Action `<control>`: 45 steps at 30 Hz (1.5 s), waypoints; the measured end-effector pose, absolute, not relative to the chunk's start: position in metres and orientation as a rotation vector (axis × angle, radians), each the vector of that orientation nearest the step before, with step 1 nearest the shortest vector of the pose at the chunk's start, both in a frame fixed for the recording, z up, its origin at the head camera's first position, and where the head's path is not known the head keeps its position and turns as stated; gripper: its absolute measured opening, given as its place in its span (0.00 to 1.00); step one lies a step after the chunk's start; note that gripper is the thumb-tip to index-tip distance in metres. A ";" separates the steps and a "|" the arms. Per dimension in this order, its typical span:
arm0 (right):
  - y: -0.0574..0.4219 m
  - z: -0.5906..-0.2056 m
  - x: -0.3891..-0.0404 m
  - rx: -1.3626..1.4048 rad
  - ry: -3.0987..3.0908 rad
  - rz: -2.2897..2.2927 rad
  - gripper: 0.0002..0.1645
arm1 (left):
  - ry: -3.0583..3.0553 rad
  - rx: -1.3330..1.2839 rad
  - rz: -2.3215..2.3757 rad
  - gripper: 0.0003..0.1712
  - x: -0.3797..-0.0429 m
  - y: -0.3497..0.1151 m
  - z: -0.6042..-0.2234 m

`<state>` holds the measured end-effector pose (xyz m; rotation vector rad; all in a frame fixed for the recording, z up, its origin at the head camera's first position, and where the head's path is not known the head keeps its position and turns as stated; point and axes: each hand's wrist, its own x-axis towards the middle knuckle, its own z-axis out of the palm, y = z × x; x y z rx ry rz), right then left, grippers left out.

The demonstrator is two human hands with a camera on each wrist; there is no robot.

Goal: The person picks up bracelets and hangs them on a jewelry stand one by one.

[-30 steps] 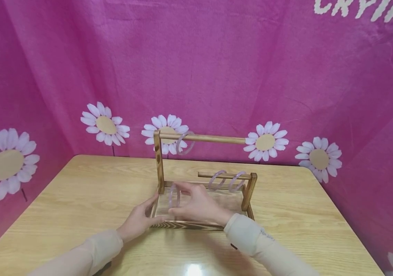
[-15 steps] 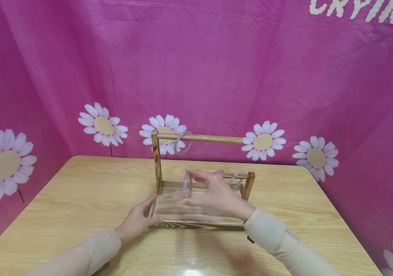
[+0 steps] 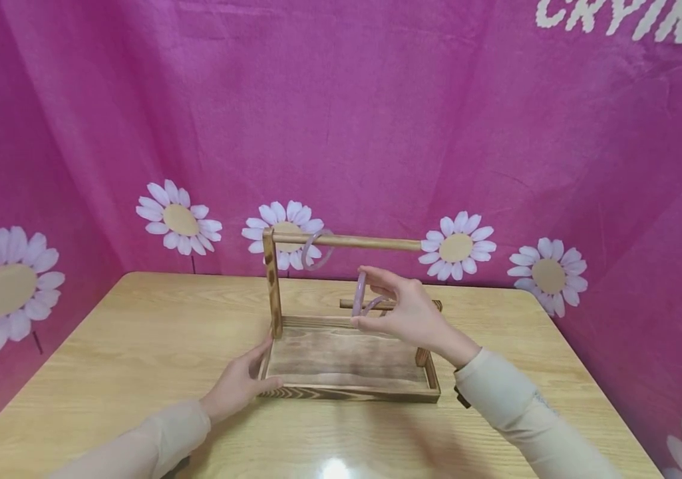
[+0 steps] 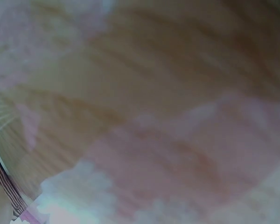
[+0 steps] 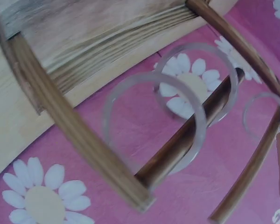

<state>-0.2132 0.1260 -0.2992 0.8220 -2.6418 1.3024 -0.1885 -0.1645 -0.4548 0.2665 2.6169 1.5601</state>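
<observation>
My right hand (image 3: pixel 415 318) pinches a lilac bangle (image 3: pixel 359 294) between thumb and fingers, near the free left end of the lower rod (image 3: pixel 346 304). That rod belongs to a wooden bangle rack (image 3: pixel 352 394). Two more bangles hang on the lower rod in the right wrist view, the nearer bangle (image 5: pixel 147 78) and the farther bangle (image 5: pixel 194 46); in the head view the right hand partly hides them. Another bangle (image 3: pixel 305 257) hangs on the upper rod (image 3: pixel 370 242). My left hand (image 3: pixel 239 378) holds the rack's left end, thumb on the front rim.
The rack stands on a light wood table (image 3: pixel 155 332), its shallow tray floor (image 3: pixel 341 359) bare. Behind and beside the table hangs a magenta cloth (image 3: pixel 364 133) printed with daisies. The left wrist view is mostly blurred wood grain.
My right hand has lifted the bangle from low over the tray's left part, up and rightward to the lower rod's free end. The left hand stays on the rack.
</observation>
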 end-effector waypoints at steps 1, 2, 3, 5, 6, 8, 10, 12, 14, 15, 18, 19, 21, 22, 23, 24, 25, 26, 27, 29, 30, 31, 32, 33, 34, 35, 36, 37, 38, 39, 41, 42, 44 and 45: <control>0.129 -0.299 -0.214 0.819 -2.630 1.323 0.48 | 2.615 0.268 1.559 0.50 -0.188 -0.165 -0.454; 0.131 -0.299 -0.215 0.813 -2.621 1.337 0.48 | 2.616 0.269 1.557 0.50 -0.188 -0.165 -0.454; 0.134 -0.299 -0.216 0.804 -2.614 1.354 0.48 | 2.615 0.268 1.555 0.50 -0.188 -0.165 -0.454; 0.139 -0.300 -0.216 0.788 -2.606 1.388 0.48 | 2.612 0.264 1.554 0.50 -0.188 -0.165 -0.455; 0.141 -0.300 -0.216 0.780 -2.605 1.394 0.48 | 2.610 0.259 1.551 0.50 -0.188 -0.165 -0.455; 0.146 -0.300 -0.217 0.779 -2.597 1.405 0.47 | 2.603 0.245 1.551 0.50 -0.188 -0.166 -0.456; 0.150 -0.300 -0.218 0.781 -2.591 1.402 0.46 | 2.603 0.237 1.550 0.50 -0.189 -0.166 -0.457; 0.155 -0.300 -0.220 0.771 -2.584 1.384 0.46 | 2.610 0.237 1.545 0.50 -0.190 -0.166 -0.457; 0.160 -0.300 -0.221 0.749 -2.577 1.383 0.45 | 2.623 0.240 1.537 0.50 -0.190 -0.165 -0.457; 0.162 -0.300 -0.222 0.730 -2.580 1.384 0.45 | 2.623 0.242 1.537 0.50 -0.191 -0.165 -0.458; 0.168 -0.301 -0.225 0.679 -2.580 1.383 0.46 | 2.627 0.244 1.534 0.50 -0.191 -0.165 -0.457; 0.170 -0.301 -0.226 0.668 -2.579 1.387 0.46 | 2.627 0.246 1.534 0.50 -0.191 -0.165 -0.457; 0.174 -0.302 -0.229 0.649 -2.572 1.392 0.46 | 2.627 0.253 1.538 0.50 -0.190 -0.165 -0.457; 0.176 -0.302 -0.230 0.640 -2.569 1.387 0.46 | 2.630 0.259 1.537 0.50 -0.190 -0.165 -0.457; 0.178 -0.302 -0.231 0.634 -2.564 1.388 0.46 | 2.629 0.262 1.540 0.50 -0.190 -0.165 -0.457; 0.180 -0.302 -0.233 0.625 -2.561 1.393 0.46 | 2.632 0.267 1.538 0.50 -0.190 -0.165 -0.457; 0.182 -0.303 -0.234 0.615 -2.559 1.402 0.46 | 2.630 0.271 1.540 0.50 -0.190 -0.165 -0.457; 0.184 -0.303 -0.236 0.609 -2.558 1.407 0.45 | 2.625 0.269 1.542 0.50 -0.190 -0.165 -0.457; 0.186 -0.303 -0.237 0.602 -2.560 1.414 0.45 | 2.625 0.265 1.541 0.50 -0.190 -0.164 -0.456; 0.190 -0.303 -0.240 0.587 -2.557 1.426 0.45 | 2.625 0.260 1.541 0.50 -0.190 -0.164 -0.456; 0.193 -0.304 -0.242 0.577 -2.556 1.433 0.45 | 2.627 0.258 1.539 0.50 -0.191 -0.164 -0.455; 0.195 -0.304 -0.244 0.569 -2.556 1.436 0.45 | 2.625 0.257 1.542 0.50 -0.191 -0.164 -0.455; 0.197 -0.305 -0.246 0.561 -2.560 1.433 0.45 | 2.626 0.256 1.542 0.50 -0.191 -0.164 -0.455; 0.199 -0.305 -0.248 0.550 -2.566 1.427 0.46 | 2.629 0.257 1.541 0.50 -0.191 -0.164 -0.455; 0.201 -0.305 -0.250 0.542 -2.571 1.423 0.46 | 2.626 0.259 1.544 0.50 -0.191 -0.164 -0.455; 0.203 -0.306 -0.252 0.528 -2.581 1.420 0.46 | 2.625 0.258 1.545 0.50 -0.191 -0.164 -0.455; 0.205 -0.306 -0.254 0.519 -2.591 1.413 0.47 | 2.626 0.256 1.544 0.50 -0.191 -0.165 -0.455; 0.207 -0.306 -0.256 0.506 -2.601 1.407 0.47 | 2.625 0.257 1.544 0.50 -0.191 -0.165 -0.455; 0.209 -0.306 -0.258 0.495 -2.610 1.402 0.48 | 2.629 0.258 1.540 0.50 -0.191 -0.165 -0.456; 0.211 -0.305 -0.259 0.485 -2.619 1.397 0.48 | 2.631 0.259 1.538 0.50 -0.191 -0.165 -0.456; 0.214 -0.302 -0.262 0.470 -2.632 1.385 0.49 | 2.637 0.260 1.538 0.50 -0.191 -0.165 -0.457; 0.215 -0.301 -0.264 0.466 -2.637 1.378 0.49 | 2.638 0.259 1.540 0.50 -0.191 -0.165 -0.457; 0.216 -0.298 -0.266 0.465 -2.637 1.370 0.49 | 2.635 0.259 1.546 0.50 -0.191 -0.165 -0.457; 0.216 -0.297 -0.268 0.467 -2.637 1.365 0.49 | 2.633 0.258 1.551 0.50 -0.191 -0.165 -0.457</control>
